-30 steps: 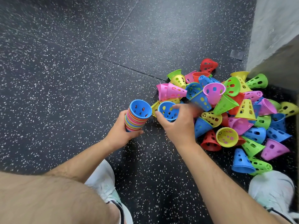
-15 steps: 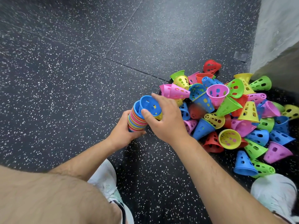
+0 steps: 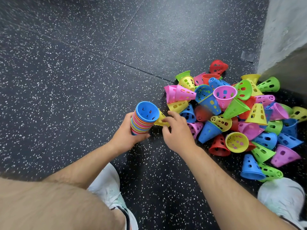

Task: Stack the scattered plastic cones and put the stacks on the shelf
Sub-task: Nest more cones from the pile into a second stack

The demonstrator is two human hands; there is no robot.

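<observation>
The stack of cones (image 3: pixel 141 126), a blue one uppermost, is gripped by the left hand (image 3: pixel 126 138). A yellow cone (image 3: pixel 159 120), touching the stack's rim, is pinched by the fingertips of the right hand (image 3: pixel 178 131). Loose cones are heaped in a pile (image 3: pixel 232 113) on the speckled floor (image 3: pixel 66 80) to the right, near the wall (image 3: pixel 285 30).

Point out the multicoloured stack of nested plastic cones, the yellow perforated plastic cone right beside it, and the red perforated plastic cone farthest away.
Multicoloured stack of nested plastic cones (image 3: pixel 141 125): head view, banded rims.
Yellow perforated plastic cone (image 3: pixel 159 119): head view, side wall.
Red perforated plastic cone (image 3: pixel 217 67): head view, side wall.
</observation>
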